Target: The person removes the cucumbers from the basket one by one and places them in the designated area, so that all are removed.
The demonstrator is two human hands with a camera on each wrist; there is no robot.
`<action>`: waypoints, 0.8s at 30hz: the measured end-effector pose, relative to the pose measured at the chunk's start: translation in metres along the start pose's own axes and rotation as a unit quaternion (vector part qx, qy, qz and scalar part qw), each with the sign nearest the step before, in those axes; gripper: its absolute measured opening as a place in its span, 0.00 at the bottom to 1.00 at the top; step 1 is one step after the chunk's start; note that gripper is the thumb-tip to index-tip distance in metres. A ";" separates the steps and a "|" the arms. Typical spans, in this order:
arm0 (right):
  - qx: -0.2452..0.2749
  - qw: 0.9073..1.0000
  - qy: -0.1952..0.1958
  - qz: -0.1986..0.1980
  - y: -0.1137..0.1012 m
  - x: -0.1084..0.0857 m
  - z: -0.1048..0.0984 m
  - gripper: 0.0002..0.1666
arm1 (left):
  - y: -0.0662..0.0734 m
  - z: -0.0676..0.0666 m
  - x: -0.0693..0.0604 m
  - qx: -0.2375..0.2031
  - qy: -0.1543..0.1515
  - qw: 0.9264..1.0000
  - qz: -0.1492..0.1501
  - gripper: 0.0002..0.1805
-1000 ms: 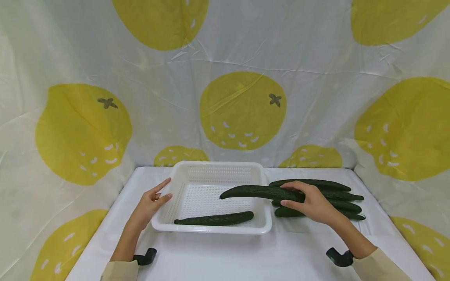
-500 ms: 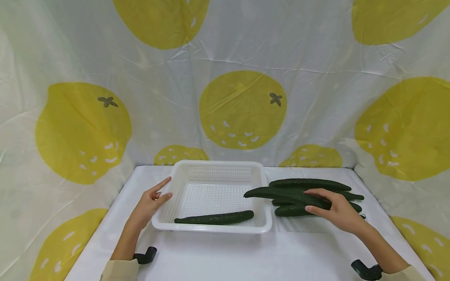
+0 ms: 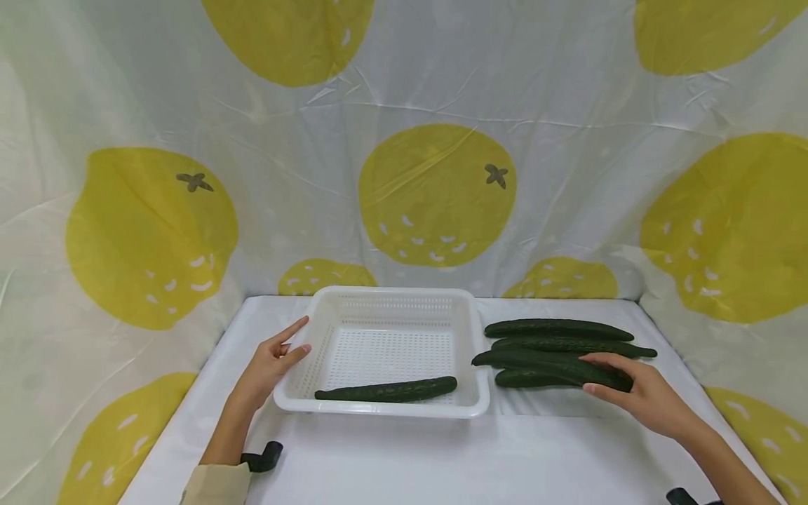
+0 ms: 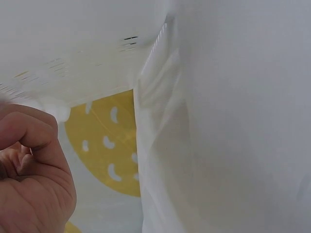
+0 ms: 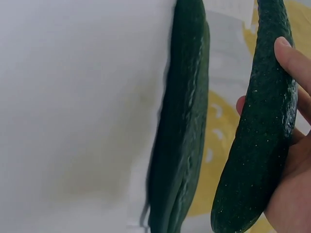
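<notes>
My right hand grips one end of a long dark-green cucumber, thumb on the near side and fingers on the far side. This cucumber appears apart from another cucumber in the right wrist view. In the head view its free end reaches the right rim of a white plastic basket; contact cannot be told. A single cucumber lies inside the basket near its front wall. At the basket's left rim, my left hand holds on with thumb over the rim; other fingers are partly curled.
More cucumbers lie side by side right of the basket: one at the back, one before it and one at the front. A white cloth covers the table. A lemon-print curtain stands behind and at both sides.
My right hand has moved right and toward me with the cucumber, drawing it from over the basket to over the other cucumbers. The left hand and basket have stayed put.
</notes>
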State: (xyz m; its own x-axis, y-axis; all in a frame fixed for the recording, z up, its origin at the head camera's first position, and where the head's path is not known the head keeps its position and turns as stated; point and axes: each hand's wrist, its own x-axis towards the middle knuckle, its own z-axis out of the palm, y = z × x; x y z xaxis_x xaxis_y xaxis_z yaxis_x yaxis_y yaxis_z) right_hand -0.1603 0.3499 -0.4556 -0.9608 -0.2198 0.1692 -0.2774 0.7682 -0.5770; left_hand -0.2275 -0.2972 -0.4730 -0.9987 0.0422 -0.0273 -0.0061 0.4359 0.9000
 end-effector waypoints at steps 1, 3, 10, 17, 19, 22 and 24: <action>-0.002 1.000 0.000 0.001 0.003 -0.002 -0.001 0.29 | 0.003 0.000 -0.001 0.000 -0.002 1.000 -0.005 0.38; -0.006 1.000 -0.001 0.001 0.011 -0.005 -0.003 0.29 | 0.007 0.001 -0.003 -0.001 -0.003 1.000 -0.009 0.37; -0.017 1.000 -0.014 0.014 0.031 -0.017 -0.004 0.29 | 0.000 0.000 -0.003 -0.012 0.002 1.000 -0.001 0.38; -0.020 1.000 0.001 0.008 0.044 -0.019 0.001 0.29 | 0.000 0.000 -0.001 -0.017 0.002 1.000 -0.003 0.37; -0.021 1.000 0.005 0.007 0.048 -0.018 0.003 0.29 | 0.000 0.000 0.000 -0.017 0.002 1.000 -0.006 0.37; -0.024 1.000 0.006 0.002 0.052 -0.017 0.006 0.29 | -0.001 0.000 0.001 -0.017 0.003 1.000 -0.008 0.37; -0.026 1.000 0.004 -0.001 0.054 -0.016 0.007 0.30 | -0.001 0.001 0.001 -0.017 0.003 1.000 -0.009 0.37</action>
State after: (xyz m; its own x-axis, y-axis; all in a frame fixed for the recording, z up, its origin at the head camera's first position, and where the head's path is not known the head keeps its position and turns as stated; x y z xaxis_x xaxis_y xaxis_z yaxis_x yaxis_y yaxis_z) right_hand -0.1600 0.3908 -0.4956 -0.9602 -0.2163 0.1766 -0.2781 0.7983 -0.5342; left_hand -0.2283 -0.2970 -0.4741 -0.9987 0.0298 -0.0412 -0.0255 0.4063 0.9134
